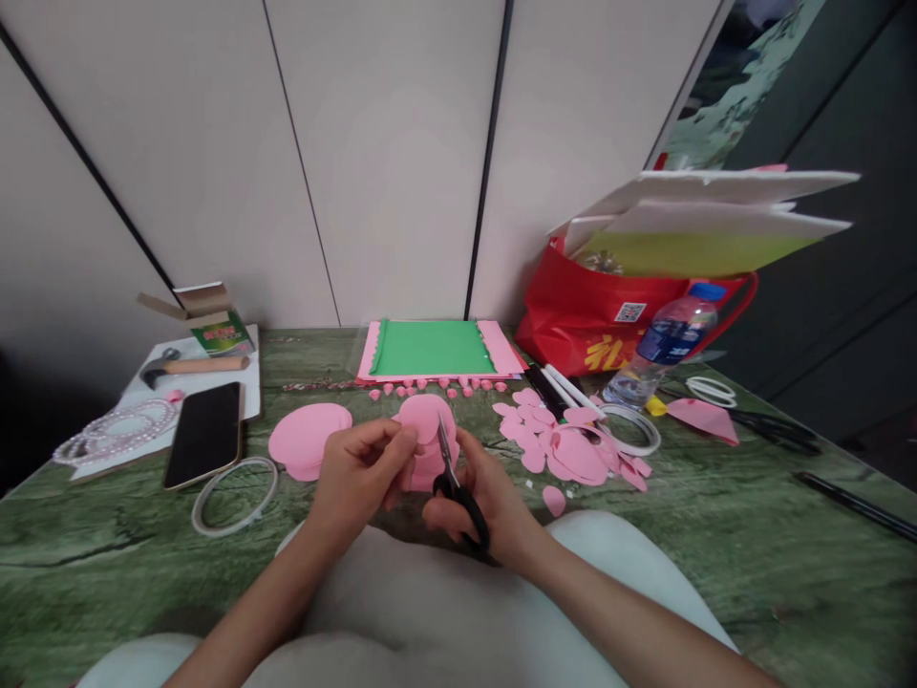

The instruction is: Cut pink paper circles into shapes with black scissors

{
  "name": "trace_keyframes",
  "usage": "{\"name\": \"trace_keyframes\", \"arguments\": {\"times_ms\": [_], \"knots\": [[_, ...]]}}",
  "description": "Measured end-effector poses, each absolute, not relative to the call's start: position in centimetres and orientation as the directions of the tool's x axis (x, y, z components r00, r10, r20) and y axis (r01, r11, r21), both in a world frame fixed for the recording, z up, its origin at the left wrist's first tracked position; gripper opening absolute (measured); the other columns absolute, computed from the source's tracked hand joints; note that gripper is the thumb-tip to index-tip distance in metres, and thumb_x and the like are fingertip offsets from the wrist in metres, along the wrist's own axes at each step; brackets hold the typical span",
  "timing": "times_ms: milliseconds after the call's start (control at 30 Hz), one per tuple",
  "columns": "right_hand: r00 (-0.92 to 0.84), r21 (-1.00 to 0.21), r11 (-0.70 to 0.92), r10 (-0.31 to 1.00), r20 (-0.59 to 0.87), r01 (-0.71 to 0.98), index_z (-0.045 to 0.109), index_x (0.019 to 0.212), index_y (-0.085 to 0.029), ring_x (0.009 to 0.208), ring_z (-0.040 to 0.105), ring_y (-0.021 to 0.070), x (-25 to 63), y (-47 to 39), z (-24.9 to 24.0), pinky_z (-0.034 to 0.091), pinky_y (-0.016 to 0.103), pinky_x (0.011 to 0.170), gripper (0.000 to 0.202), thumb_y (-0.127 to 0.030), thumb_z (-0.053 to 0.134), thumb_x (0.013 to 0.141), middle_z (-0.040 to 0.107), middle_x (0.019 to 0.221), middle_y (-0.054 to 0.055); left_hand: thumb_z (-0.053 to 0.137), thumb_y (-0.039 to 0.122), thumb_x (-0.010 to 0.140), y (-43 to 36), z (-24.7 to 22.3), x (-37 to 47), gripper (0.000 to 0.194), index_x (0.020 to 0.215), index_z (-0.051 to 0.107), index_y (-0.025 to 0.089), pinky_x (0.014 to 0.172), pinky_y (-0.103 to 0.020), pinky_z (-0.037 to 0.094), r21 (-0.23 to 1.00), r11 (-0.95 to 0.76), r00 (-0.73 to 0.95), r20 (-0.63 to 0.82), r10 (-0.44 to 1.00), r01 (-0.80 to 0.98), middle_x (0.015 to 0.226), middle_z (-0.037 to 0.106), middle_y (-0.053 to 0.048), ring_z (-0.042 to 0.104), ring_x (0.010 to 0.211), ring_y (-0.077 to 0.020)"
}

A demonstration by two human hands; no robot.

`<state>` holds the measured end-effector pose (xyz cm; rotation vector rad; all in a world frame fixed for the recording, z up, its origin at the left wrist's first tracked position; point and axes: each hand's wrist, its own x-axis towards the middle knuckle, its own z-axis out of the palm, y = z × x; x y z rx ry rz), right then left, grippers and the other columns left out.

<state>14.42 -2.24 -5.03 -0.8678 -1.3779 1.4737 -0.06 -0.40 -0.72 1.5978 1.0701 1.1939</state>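
Note:
My left hand point(369, 462) pinches a piece of pink paper point(417, 427) between thumb and fingers, in front of my lap. In my right hand point(494, 492) is a pair of scissors point(449, 468) with black handles, its blades pointing up and away beside the held paper. Behind the hands lie more pink rounded paper pieces point(437, 406), partly hidden, so where the held piece ends is hard to tell. Left of my left hand rests a stack of pink paper circles point(305, 435). Pink cut-outs and scraps point(573, 449) are heaped right of my right hand.
Small pink rolled bits point(437, 385) line up before a green sheet point(435, 347). To the left are a phone point(205, 435), tape roll point(235, 497), hammer point(197, 367) and bead string point(118, 430). A bottle point(663, 339), red bag point(573, 311) and another tape roll point(630, 430) stand right.

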Motion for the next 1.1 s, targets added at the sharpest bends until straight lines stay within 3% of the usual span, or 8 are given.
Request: {"name": "trace_keyframes", "arguments": {"times_ms": [200, 333, 533, 633, 800, 933, 1100], "knots": [[-0.351, -0.988, 0.037, 0.932, 0.087, -0.148, 0.023, 0.126, -0.017, 0.033, 0.04, 0.0079, 14.34, -2.23, -5.16, 0.029, 0.016, 0.032, 0.079, -0.032, 0.07, 0.064, 0.048, 0.043, -0.011, 0.05, 0.029, 0.079, -0.45, -0.81, -0.03, 0.028, 0.054, 0.051, 0.016, 0.028, -0.015, 0.024, 0.948, -0.29, 0.132, 0.272, 0.953, 0.135, 0.04, 0.046, 0.006, 0.036, 0.027, -0.0031], [-0.343, -0.99, 0.031, 0.936, 0.077, -0.138, 0.024, 0.125, -0.017, 0.033, 0.041, 0.008, 14.29, -2.25, -5.25, 0.03, 0.016, 0.032, 0.077, -0.032, 0.07, 0.064, 0.051, 0.044, -0.011, 0.05, 0.028, 0.078, -0.67, -0.63, 0.17, 0.029, 0.051, 0.051, 0.016, 0.03, -0.016, 0.026, 0.913, -0.338, 0.149, 0.311, 0.939, 0.23, 0.039, 0.046, 0.006, 0.036, 0.029, -0.0035], [-0.379, -0.99, 0.035, 0.922, 0.085, -0.139, 0.035, 0.11, -0.019, 0.034, 0.042, 0.0073, 14.27, -2.23, -5.5, 0.03, 0.015, 0.033, 0.063, -0.032, 0.073, 0.061, 0.05, 0.045, -0.011, 0.051, 0.029, 0.078, -0.72, -0.46, 0.29, 0.036, 0.044, 0.048, 0.016, 0.031, -0.015, 0.026, 0.876, -0.371, 0.178, 0.33, 0.927, 0.307, 0.035, 0.044, 0.006, 0.037, 0.03, -0.0035], [-0.395, -0.985, 0.02, 0.915, 0.086, -0.169, 0.033, 0.112, -0.019, 0.036, 0.041, 0.007, 14.2, -2.28, -5.37, 0.031, 0.016, 0.035, 0.067, -0.036, 0.073, 0.062, 0.049, 0.046, -0.011, 0.052, 0.03, 0.077, -0.77, -0.36, 0.28, 0.038, 0.041, 0.047, 0.016, 0.03, -0.015, 0.025, 0.897, -0.338, 0.176, 0.297, 0.938, 0.286, 0.033, 0.043, 0.006, 0.035, 0.028, -0.0035], [-0.374, -0.954, 0.037, 0.915, 0.152, -0.297, 0.024, 0.121, -0.02, 0.049, 0.046, 0.008, 14.06, -2.32, -4.9, 0.035, 0.018, 0.044, 0.085, -0.04, 0.077, 0.058, 0.056, 0.066, -0.004, 0.052, 0.03, 0.076, -0.84, -0.46, 0.28, 0.034, 0.046, 0.05, 0.016, 0.03, -0.015, 0.026, 0.902, -0.309, 0.243, 0.241, 0.94, 0.302, 0.035, 0.046, 0.005, 0.036, 0.029, -0.0038], [-0.318, -0.962, 0.034, 0.94, 0.122, -0.27, 0.021, 0.125, -0.019, 0.053, 0.045, 0.01, 14.05, -2.31, -4.89, 0.033, 0.021, 0.048, 0.094, -0.042, 0.078, 0.055, 0.051, 0.061, -0.006, 0.051, 0.033, 0.077, -0.69, -0.73, 0.25, 0.036, 0.045, 0.047, 0.016, 0.029, -0.014, 0.025, 0.908, -0.304, 0.291, 0.219, 0.931, 0.289, 0.035, 0.045, 0.006, 0.036, 0.029, -0.0035], [-0.329, -0.962, 0.064, 0.932, 0.153, -0.265, 0.027, 0.118, -0.021, 0.048, 0.039, 0.0084, 14.13, -2.24, -5.12, 0.027, 0.019, 0.044, 0.08, -0.039, 0.077, 0.058, 0.046, 0.059, -0.007, 0.051, 0.032, 0.077, -0.64, -0.75, 0.23, 0.037, 0.044, 0.046, 0.016, 0.03, -0.015, 0.025, 0.909, -0.308, 0.285, 0.227, 0.931, 0.282, 0.034, 0.043, 0.006, 0.036, 0.029, -0.0034]]}}
